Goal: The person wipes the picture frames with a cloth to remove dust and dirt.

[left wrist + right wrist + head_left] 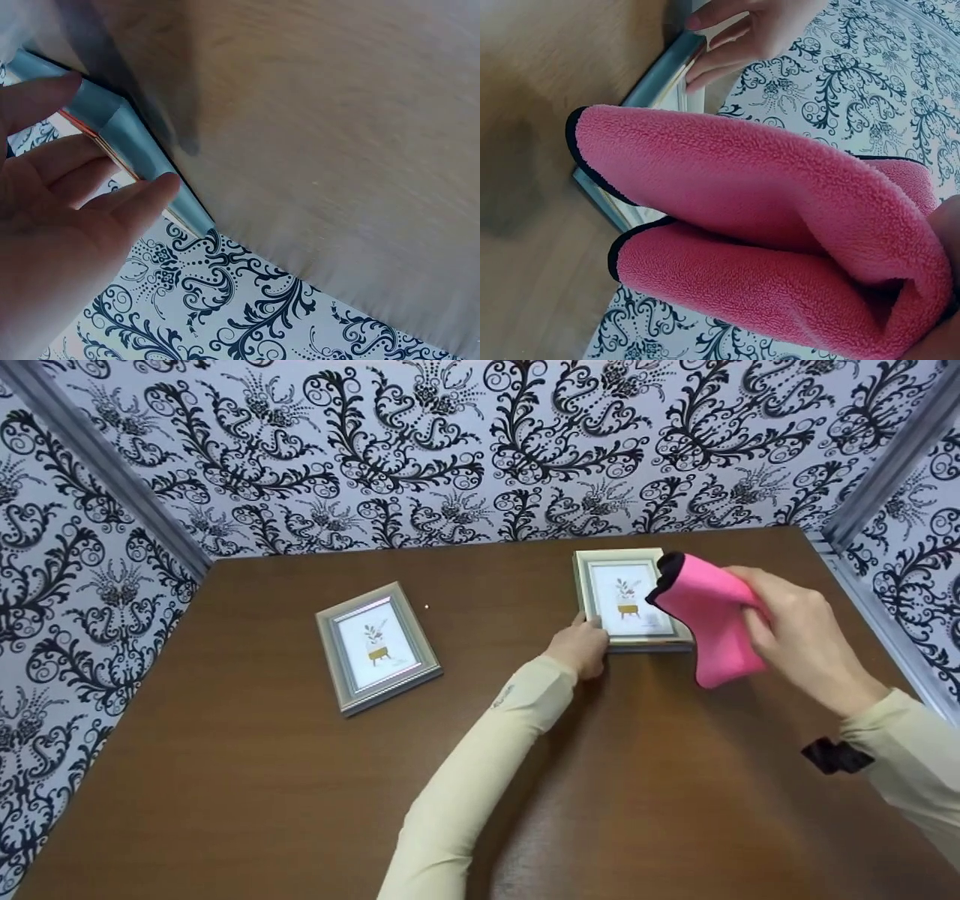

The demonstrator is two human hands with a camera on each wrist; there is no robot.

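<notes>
My left hand (579, 649) grips the near left corner of a light-coloured picture frame (630, 601), which lies face up toward the back right of the table. In the left wrist view, fingers and thumb take hold of the frame's grey-blue side (139, 146) around that corner. A folded pink cloth (709, 615) with black edging is pinched in my right hand (802, 637), held above the frame's right side and hiding part of it. The cloth's fluffy pile (765, 180) fills much of the right wrist view.
A second picture frame (375, 651) with a similar plant print lies at an angle on the left of the brown wooden table (262, 795). Black-and-white patterned panels (450, 442) stand behind and at both sides. A small white speck (427, 606) shows between the frames.
</notes>
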